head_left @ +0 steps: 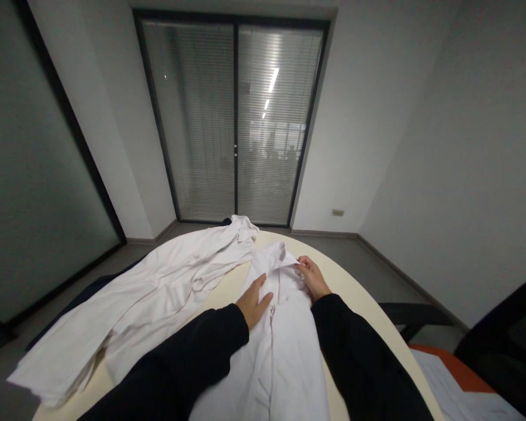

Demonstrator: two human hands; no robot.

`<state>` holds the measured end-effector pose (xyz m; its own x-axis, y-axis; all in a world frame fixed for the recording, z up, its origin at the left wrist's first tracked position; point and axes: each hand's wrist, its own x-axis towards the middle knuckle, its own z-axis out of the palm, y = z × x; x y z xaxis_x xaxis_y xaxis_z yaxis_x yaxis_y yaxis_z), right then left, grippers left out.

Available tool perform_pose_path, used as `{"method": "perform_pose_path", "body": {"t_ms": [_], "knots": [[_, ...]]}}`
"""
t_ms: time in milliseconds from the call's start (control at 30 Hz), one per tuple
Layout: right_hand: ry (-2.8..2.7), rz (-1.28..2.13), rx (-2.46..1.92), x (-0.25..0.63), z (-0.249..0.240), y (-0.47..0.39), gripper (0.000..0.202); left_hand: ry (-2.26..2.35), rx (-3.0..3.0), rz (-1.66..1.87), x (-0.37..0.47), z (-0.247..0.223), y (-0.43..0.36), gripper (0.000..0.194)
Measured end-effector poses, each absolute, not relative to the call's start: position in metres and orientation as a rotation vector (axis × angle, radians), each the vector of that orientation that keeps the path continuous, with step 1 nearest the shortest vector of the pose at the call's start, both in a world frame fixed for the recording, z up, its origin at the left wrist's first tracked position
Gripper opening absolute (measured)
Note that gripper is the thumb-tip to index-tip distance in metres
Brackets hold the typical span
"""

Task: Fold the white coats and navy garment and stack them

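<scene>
A white shirt (289,345) lies lengthwise on the round cream table (355,280), its collar end away from me. My right hand (312,278) pinches the shirt's collar point at the upper right. My left hand (254,301) rests on the left side of the shirt front, below the collar, with thumb and fingers apart. A second white garment (158,286) lies rumpled across the left side of the table, and part of it reaches the table's left edge.
Dark cloth (92,286) shows under the left garment. At the lower right stand a black chair (504,327), an orange surface (460,368) and white papers (442,380). A glass door with blinds (269,169) is beyond the table.
</scene>
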<state>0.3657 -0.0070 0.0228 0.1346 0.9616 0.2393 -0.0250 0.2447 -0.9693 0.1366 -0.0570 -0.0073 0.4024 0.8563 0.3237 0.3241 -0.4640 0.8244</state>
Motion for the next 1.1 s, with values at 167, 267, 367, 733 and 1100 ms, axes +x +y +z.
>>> {"method": "perform_pose_path", "body": {"t_ms": [167, 267, 367, 733, 1100], "knots": [[-1.311, 0.993, -0.954, 0.355, 0.045, -0.029, 0.034, 0.974, 1.511, 1.091, 0.134, -0.004, -0.046, 0.055], [-1.520, 0.950, -0.948, 0.352, 0.054, -0.047, 0.047, 0.924, 1.355, 1.066, 0.131, 0.001, -0.043, 0.061], [-1.687, 0.800, -0.990, 0.349, 0.055, -0.063, 0.052, 0.837, 1.256, 1.048, 0.130, 0.002, -0.043, 0.079], [-1.604, 0.405, -1.446, 0.339, 0.033, -0.060, 0.025, 0.808, 1.239, 1.091, 0.127, 0.004, -0.047, 0.070], [-1.692, 0.466, -0.970, 0.322, 0.060, -0.095, 0.009, 0.700, 0.869, 0.980, 0.109, 0.020, -0.041, 0.073]]}}
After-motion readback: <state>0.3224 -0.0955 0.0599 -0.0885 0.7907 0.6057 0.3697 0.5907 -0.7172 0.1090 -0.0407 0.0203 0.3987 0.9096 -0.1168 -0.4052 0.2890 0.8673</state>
